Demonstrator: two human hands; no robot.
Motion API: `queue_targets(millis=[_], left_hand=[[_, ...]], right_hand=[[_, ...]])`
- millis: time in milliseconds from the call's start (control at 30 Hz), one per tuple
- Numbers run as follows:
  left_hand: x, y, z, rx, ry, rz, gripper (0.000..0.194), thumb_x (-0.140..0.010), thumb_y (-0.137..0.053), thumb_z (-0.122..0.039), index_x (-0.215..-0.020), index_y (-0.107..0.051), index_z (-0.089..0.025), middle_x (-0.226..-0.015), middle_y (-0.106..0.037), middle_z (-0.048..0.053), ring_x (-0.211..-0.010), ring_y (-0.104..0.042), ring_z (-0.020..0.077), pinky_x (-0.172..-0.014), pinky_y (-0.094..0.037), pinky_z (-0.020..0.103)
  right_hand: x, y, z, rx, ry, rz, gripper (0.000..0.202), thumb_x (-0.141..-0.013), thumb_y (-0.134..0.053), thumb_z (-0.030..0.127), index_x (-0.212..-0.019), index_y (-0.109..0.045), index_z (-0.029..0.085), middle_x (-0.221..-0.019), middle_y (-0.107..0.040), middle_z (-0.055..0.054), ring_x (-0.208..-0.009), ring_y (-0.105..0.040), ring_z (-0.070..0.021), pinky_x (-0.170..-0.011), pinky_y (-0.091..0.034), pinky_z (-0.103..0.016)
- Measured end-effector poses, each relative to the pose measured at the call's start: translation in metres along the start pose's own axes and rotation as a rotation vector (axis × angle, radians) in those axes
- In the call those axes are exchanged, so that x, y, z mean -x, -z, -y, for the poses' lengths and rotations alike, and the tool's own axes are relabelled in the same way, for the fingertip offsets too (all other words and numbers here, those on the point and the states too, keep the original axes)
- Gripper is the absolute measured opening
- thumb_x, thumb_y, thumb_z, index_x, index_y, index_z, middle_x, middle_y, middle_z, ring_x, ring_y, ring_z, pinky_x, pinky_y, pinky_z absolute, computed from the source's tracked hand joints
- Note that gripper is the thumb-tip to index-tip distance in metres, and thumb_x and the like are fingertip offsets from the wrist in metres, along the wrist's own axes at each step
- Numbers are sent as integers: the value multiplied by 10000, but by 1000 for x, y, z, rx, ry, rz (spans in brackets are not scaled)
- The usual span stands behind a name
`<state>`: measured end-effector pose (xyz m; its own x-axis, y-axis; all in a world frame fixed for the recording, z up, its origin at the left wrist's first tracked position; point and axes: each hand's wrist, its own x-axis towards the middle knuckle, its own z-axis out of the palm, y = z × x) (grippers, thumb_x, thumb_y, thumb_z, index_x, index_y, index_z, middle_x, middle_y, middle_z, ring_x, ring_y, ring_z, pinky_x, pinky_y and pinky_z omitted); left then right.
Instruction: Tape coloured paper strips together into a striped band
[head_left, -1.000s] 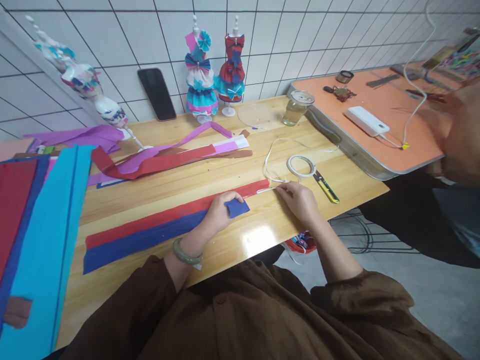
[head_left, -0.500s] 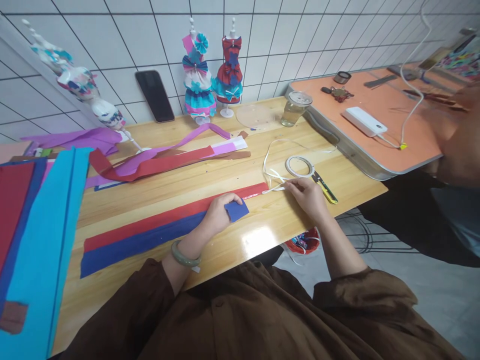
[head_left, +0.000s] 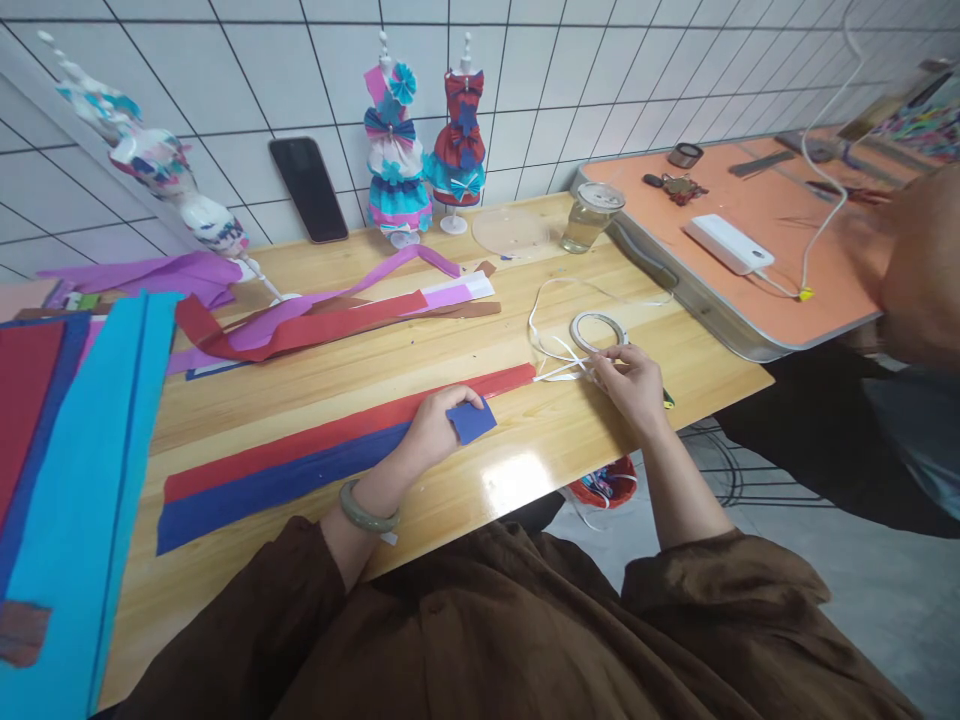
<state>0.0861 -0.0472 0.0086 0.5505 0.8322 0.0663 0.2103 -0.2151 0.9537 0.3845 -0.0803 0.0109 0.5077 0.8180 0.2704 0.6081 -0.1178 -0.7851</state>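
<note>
Across the table lie a long red crepe paper strip (head_left: 330, 433) and a blue crepe paper strip (head_left: 277, 486) side by side. My left hand (head_left: 431, 432) rests over both, its fingers closed round the blue strip near the right end, which juts out past the thumb. My right hand (head_left: 631, 385) pinches a thin white tape backing strip (head_left: 555, 371), stretched from the red strip's right tip. Beyond the fingers is a roll of double-sided tape (head_left: 577, 325). Yellow-handled thread snips (head_left: 668, 399) are mostly hidden behind my right hand.
Purple, red and brown paper strips (head_left: 330, 333) lie farther back. Large paper sheets (head_left: 82, 480) cover the left side. Two small dressed mannequins (head_left: 397, 150), a phone (head_left: 309, 190) and a lidded cup (head_left: 592, 218) stand by the wall. Another person's arm (head_left: 926, 270) is beside the orange table (head_left: 817, 260).
My right hand has moved a little right, drawing the white backing strip farther from the red strip and covering most of the snips. My left hand stays in place.
</note>
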Motion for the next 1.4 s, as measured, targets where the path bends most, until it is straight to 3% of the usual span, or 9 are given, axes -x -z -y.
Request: queue_targets(millis=[267, 667, 800, 933, 1000, 1100, 1133, 1267, 1400], left_hand=[[-1, -5, 3, 143, 87, 17, 135, -707, -565, -181, -836, -590, -150, -773, -620, 18, -588, -551, 93, -514, -412, 195], [-11, -2, -4, -56, 81, 20, 175, -657, -536, -98, -794, -626, -161, -755, -660, 9, -632, -573, 112, -582, -433, 229], [-13, -5, 1, -65, 88, 20, 210, -652, -523, -80, -811, -631, -166, -764, -660, 15, -634, -577, 110, -563, -426, 218], [-13, -5, -1, 2, 91, 19, 199, -648, -537, -86, -809, -630, -158, -761, -654, 16, -621, -570, 105, -556, -427, 213], [-12, -3, -5, 22, 100, 25, 194, -651, -530, -89, -805, -627, -156, -759, -651, 13, -631, -573, 108, -565, -433, 217], [-12, -1, -8, 22, 86, 59, 220, -654, -528, -88, -833, -632, -163, -803, -658, 14, -708, -591, 128, -639, -457, 246], [-12, -1, -8, 21, 69, 70, 242, -651, -529, -82, -851, -635, -167, -832, -661, 16, -743, -594, 134, -671, -461, 254], [-13, -2, -3, 52, 70, 66, 435, -645, -554, -70, -1062, -584, -192, -876, -648, 20, -692, -563, 105, -644, -451, 235], [-14, -4, 1, 36, 94, 48, 720, -674, -651, -176, -1330, -361, -233, -906, -622, 28, -630, -501, 74, -603, -428, 218]], right_hand=[[-12, 7, -18, 365, 139, -66, 245, -745, -526, 328, -768, -680, 138, -793, -600, -88, -679, -549, -180, -667, -435, -321], [-13, 14, -16, 411, 118, 38, 291, -755, -510, 334, -869, -687, 133, -835, -588, -103, -698, -563, -199, -708, -456, -362], [1, 25, 5, 398, 96, 81, 474, -722, -541, 263, -1162, -578, 89, -1063, -549, -184, -879, -581, -270, -790, -466, -440], [38, 32, 56, 448, 283, -170, 498, -792, -466, 194, -1290, -465, 177, -1324, -393, -174, -1252, -332, -363, -964, -303, -598], [60, 22, 84, 303, 399, -85, 476, -846, -438, 229, -1321, -412, 248, -1299, -436, -136, -1219, -397, -319, -966, -340, -567], [88, -7, 112, 133, 506, 345, 632, -834, -521, 360, -1400, -258, 263, -1248, -492, -126, -1159, -463, -291, -934, -422, -493], [95, -19, 115, 121, 524, 413, 715, -808, -555, 408, -1416, -214, 251, -1251, -486, -134, -1159, -459, -300, -930, -425, -495], [103, -50, 107, 127, 421, 401, 802, -789, -562, 490, -1433, -168, 219, -1167, -513, -161, -1080, -503, -316, -864, -449, -501], [93, -50, 89, 103, 298, 340, 680, -820, -533, 459, -1390, -286, 183, -1101, -563, -157, -1012, -551, -290, -823, -474, -455]])
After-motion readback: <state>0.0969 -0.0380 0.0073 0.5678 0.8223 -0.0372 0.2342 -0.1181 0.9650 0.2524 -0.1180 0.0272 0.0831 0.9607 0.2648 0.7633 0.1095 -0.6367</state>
